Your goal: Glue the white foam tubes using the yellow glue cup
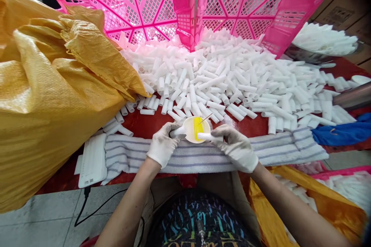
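Both my hands wear white gloves. My left hand (164, 146) grips a short white plastic tube (179, 131) by its end. My right hand (236, 146) holds another white tube (206, 136), pointing left toward the first. Between and just behind them sits a small round cream dish (189, 128) with a yellow pad (198, 128) and a thin stick in it. Both hands hover over a striped white towel (203, 154) along the red table's front edge.
A large heap of white tubes (232, 77) covers the red table (150, 123) behind the dish. Two tipped pink crates (237, 4) stand at the back. A bulging yellow woven sack (49, 96) fills the left. A metal bowl of tubes (321, 44) sits far right.
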`<action>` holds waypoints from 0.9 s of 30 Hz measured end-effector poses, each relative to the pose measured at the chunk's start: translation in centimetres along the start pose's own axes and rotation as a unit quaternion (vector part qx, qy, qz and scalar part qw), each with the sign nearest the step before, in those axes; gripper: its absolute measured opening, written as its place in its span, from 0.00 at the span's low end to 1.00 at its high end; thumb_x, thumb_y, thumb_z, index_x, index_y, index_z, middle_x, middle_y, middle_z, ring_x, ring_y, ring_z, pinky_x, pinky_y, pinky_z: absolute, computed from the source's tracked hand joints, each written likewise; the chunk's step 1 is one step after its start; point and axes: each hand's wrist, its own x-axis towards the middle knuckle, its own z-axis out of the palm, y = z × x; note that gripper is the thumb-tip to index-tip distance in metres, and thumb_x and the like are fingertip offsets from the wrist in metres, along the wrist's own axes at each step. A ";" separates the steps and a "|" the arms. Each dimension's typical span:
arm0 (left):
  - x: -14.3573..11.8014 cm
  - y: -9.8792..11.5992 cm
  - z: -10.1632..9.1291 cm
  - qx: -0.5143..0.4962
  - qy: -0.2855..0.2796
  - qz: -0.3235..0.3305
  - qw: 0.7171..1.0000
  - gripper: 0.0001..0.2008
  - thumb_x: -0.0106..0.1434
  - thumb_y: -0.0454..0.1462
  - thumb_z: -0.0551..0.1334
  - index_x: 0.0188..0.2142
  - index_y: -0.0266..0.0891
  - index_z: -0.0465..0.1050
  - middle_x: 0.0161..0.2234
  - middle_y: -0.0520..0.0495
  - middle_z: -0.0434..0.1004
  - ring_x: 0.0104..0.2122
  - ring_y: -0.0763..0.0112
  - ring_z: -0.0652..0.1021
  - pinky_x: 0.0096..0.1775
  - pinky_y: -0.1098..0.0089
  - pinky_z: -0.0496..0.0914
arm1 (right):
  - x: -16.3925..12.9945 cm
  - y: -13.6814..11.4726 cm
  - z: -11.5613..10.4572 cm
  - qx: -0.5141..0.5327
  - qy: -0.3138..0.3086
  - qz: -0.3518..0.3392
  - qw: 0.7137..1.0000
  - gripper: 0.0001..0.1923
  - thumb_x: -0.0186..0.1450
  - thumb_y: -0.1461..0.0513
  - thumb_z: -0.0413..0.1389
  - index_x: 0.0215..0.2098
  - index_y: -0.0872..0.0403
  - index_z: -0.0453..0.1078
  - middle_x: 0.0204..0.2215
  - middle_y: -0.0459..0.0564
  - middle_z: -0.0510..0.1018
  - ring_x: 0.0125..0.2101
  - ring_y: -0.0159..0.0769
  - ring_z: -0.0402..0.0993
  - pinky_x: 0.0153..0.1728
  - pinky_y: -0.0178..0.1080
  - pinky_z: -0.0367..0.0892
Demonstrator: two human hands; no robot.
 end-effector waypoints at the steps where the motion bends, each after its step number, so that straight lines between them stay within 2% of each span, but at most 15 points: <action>1: -0.1 0.1 0.2 0.000 -0.007 0.014 1.000 0.14 0.54 0.41 0.66 0.38 0.38 0.70 0.38 0.49 0.76 0.39 0.69 0.76 0.43 0.71 0.70 | -0.2 -0.5 -0.1 0.014 0.017 0.011 1.000 0.16 0.55 0.54 0.62 0.36 0.55 0.69 0.33 0.49 0.74 0.30 0.29 0.69 0.29 0.32 0.67; 3: -0.5 0.4 0.6 0.008 -0.025 0.036 0.999 0.14 0.53 0.41 0.66 0.38 0.38 0.71 0.37 0.49 0.77 0.38 0.69 0.76 0.43 0.71 0.70 | -0.3 -1.2 -0.2 0.036 0.026 0.050 0.998 0.20 0.56 0.51 0.61 0.39 0.55 0.68 0.32 0.49 0.73 0.26 0.27 0.66 0.24 0.31 0.64; 5: -0.9 0.9 0.9 0.023 -0.041 0.046 0.998 0.13 0.53 0.41 0.67 0.37 0.39 0.72 0.36 0.49 0.77 0.36 0.70 0.77 0.41 0.72 0.71 | -0.1 -1.7 -0.1 0.045 0.004 0.092 0.995 0.23 0.55 0.48 0.60 0.38 0.57 0.68 0.26 0.46 0.70 0.20 0.24 0.61 0.19 0.30 0.58; 8: -1.7 2.1 0.8 0.054 -0.090 0.052 0.993 0.14 0.57 0.44 0.64 0.40 0.40 0.72 0.35 0.49 0.78 0.35 0.70 0.76 0.39 0.73 0.70 | 0.1 -2.0 -0.1 0.022 -0.011 0.115 0.993 0.24 0.55 0.46 0.59 0.36 0.57 0.68 0.22 0.44 0.68 0.18 0.24 0.59 0.18 0.30 0.57; 10: -2.1 2.9 0.6 0.083 -0.128 0.054 0.987 0.14 0.61 0.45 0.60 0.40 0.39 0.72 0.34 0.49 0.77 0.34 0.71 0.76 0.37 0.73 0.68 | -0.1 -2.2 -0.4 -0.019 -0.008 0.085 0.996 0.22 0.56 0.46 0.58 0.36 0.57 0.68 0.25 0.47 0.72 0.22 0.27 0.65 0.21 0.31 0.61; 12: -2.5 3.6 0.7 0.091 -0.139 0.041 0.985 0.15 0.64 0.47 0.54 0.36 0.38 0.72 0.31 0.48 0.75 0.31 0.72 0.74 0.35 0.73 0.66 | -0.8 -2.4 -0.7 -0.074 -0.023 0.025 0.997 0.18 0.59 0.49 0.57 0.36 0.56 0.68 0.30 0.49 0.75 0.27 0.29 0.69 0.26 0.31 0.65; 14: -2.8 4.0 1.3 0.053 -0.138 -0.022 0.989 0.21 0.65 0.50 0.49 0.29 0.37 0.69 0.24 0.49 0.71 0.25 0.73 0.70 0.29 0.73 0.64 | -1.7 -2.5 -0.7 -0.159 -0.065 -0.072 0.983 0.13 0.62 0.53 0.55 0.34 0.55 0.68 0.27 0.48 0.74 0.26 0.29 0.69 0.26 0.31 0.64; 16: -3.3 4.2 2.6 0.008 -0.165 -0.107 0.980 0.26 0.65 0.53 0.43 0.23 0.38 0.64 0.18 0.51 0.65 0.19 0.75 0.65 0.23 0.72 0.60 | -2.6 -2.5 -0.3 -0.273 -0.095 -0.193 0.938 0.11 0.63 0.56 0.53 0.29 0.55 0.68 0.22 0.46 0.71 0.22 0.28 0.64 0.24 0.32 0.59; 18: -4.0 4.4 4.2 0.008 -0.174 -0.152 0.973 0.28 0.65 0.54 0.40 0.20 0.40 0.60 0.16 0.51 0.62 0.17 0.74 0.63 0.22 0.71 0.58 | -3.4 -2.3 0.4 -0.359 -0.071 -0.282 0.887 0.13 0.64 0.60 0.50 0.23 0.54 0.65 0.18 0.46 0.67 0.20 0.28 0.61 0.24 0.34 0.55; 19: -4.3 4.6 5.0 0.026 -0.159 -0.154 0.975 0.28 0.65 0.54 0.40 0.19 0.40 0.60 0.17 0.49 0.63 0.18 0.73 0.65 0.23 0.70 0.59 | -3.7 -2.2 0.6 -0.381 -0.040 -0.293 0.876 0.14 0.65 0.62 0.48 0.21 0.54 0.64 0.17 0.46 0.66 0.20 0.28 0.61 0.24 0.34 0.55; 22: -5.3 5.3 6.7 0.077 -0.070 -0.121 0.987 0.27 0.65 0.53 0.40 0.21 0.40 0.62 0.22 0.45 0.69 0.23 0.69 0.69 0.29 0.68 0.63 | -4.6 -2.6 0.5 -0.394 0.070 -0.240 0.885 0.16 0.66 0.64 0.45 0.21 0.54 0.62 0.16 0.45 0.67 0.18 0.27 0.61 0.23 0.33 0.55; 23: -5.5 5.5 7.0 0.073 -0.069 -0.115 0.988 0.26 0.65 0.53 0.41 0.22 0.40 0.63 0.22 0.45 0.69 0.24 0.68 0.69 0.30 0.67 0.63 | -4.9 -2.9 0.0 -0.402 0.088 -0.231 0.882 0.16 0.67 0.64 0.44 0.21 0.54 0.62 0.16 0.45 0.67 0.18 0.28 0.62 0.23 0.33 0.55; 24: -5.5 5.8 7.2 0.056 -0.095 -0.124 0.986 0.26 0.65 0.53 0.41 0.22 0.40 0.63 0.22 0.45 0.69 0.23 0.69 0.69 0.29 0.68 0.63 | -5.2 -3.3 -0.6 -0.417 0.088 -0.240 0.872 0.16 0.67 0.64 0.44 0.21 0.53 0.62 0.16 0.46 0.66 0.18 0.28 0.62 0.23 0.33 0.55; 25: -5.5 6.0 7.2 0.027 -0.151 -0.152 0.977 0.26 0.64 0.54 0.42 0.22 0.40 0.63 0.20 0.46 0.68 0.21 0.69 0.68 0.27 0.68 0.63 | -5.5 -3.8 -1.2 -0.436 0.072 -0.267 0.856 0.17 0.67 0.63 0.44 0.20 0.53 0.61 0.15 0.46 0.65 0.18 0.29 0.61 0.23 0.34 0.54; 27: -5.3 6.4 7.2 -0.041 -0.306 -0.238 0.921 0.28 0.63 0.55 0.41 0.20 0.40 0.61 0.16 0.49 0.63 0.16 0.71 0.65 0.22 0.69 0.60 | -6.1 -4.6 -2.3 -0.475 0.010 -0.330 0.816 0.18 0.66 0.63 0.43 0.19 0.52 0.62 0.14 0.47 0.65 0.18 0.31 0.59 0.23 0.36 0.53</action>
